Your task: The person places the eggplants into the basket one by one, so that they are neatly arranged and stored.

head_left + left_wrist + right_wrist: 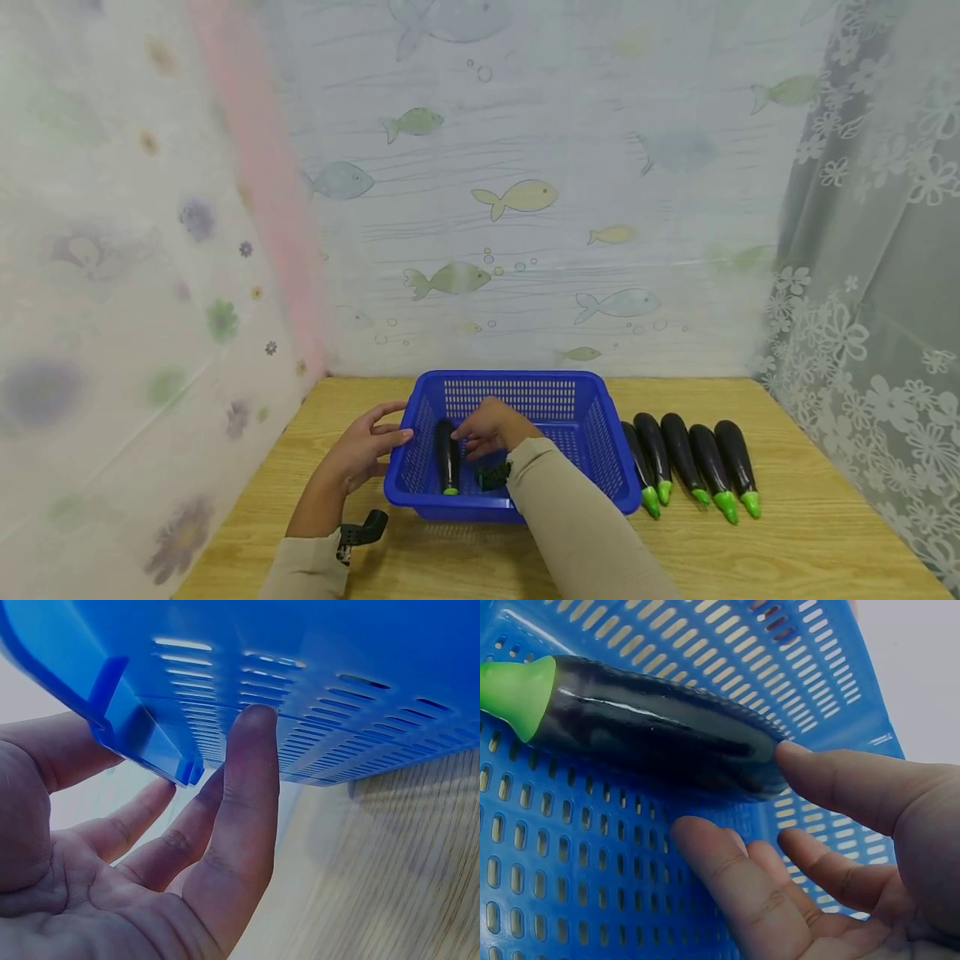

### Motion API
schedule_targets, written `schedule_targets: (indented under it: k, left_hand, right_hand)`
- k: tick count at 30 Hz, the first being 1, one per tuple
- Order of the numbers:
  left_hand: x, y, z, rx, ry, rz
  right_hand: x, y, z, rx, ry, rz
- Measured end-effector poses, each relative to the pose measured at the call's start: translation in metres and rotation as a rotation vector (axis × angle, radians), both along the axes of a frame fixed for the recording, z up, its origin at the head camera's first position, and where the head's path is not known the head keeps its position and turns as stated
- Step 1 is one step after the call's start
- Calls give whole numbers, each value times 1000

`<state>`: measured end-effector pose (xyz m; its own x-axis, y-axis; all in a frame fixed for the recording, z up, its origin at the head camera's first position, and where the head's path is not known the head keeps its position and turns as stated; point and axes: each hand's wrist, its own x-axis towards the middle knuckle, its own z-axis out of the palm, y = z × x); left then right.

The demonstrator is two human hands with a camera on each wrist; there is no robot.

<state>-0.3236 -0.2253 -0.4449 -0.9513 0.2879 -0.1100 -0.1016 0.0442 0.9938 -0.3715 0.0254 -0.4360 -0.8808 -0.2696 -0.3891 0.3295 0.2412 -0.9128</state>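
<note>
A blue basket (517, 515) holds one dark eggplant (447, 457) along its left side, green end toward the near wall. At the basket's left rim, my left hand (360, 450) grips with the thumb on the rim and fingers outside; the left wrist view shows a fingertip against the slotted wall (360, 712). Inside the basket is my right hand (491, 429). The right wrist view shows its thumb touching the rounded end of the eggplant (660, 727), the other fingers of the hand (840, 855) loosely extended beside it and apart from the thumb.
Several eggplants (678, 454) lie side by side on the wooden table (810, 550), just right of the basket, green ends toward me. Behind the table hangs a fish-patterned sheet (525, 250), with a floral sheet at left and a lace curtain (862, 375) at right.
</note>
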Motion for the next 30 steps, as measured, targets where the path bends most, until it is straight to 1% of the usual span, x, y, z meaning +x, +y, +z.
schedule_targets:
  k: [6,9,13,18,20,25,30]
  left_hand:
    - [1,1,0,-2,-1,-2]
    - [2,1,-1,-3,-3,1]
    - [1,1,-2,-2,-5,10]
    - [1,1,-2,-10,2,12]
    - [1,1,-2,-13,3,15]
    - [2,3,0,-21,2,33]
    - [2,4,2,-36,4,55]
  right_hand:
    - [3,1,2,36,20,-3]
    - [4,3,3,64,47,14]
    - [4,9,9,90,87,46]
    - [5,18,21,94,128,72]
    - [6,22,26,72,128,88]
    - [12,31,40,15,135,120]
    - [22,47,54,14,193,127]
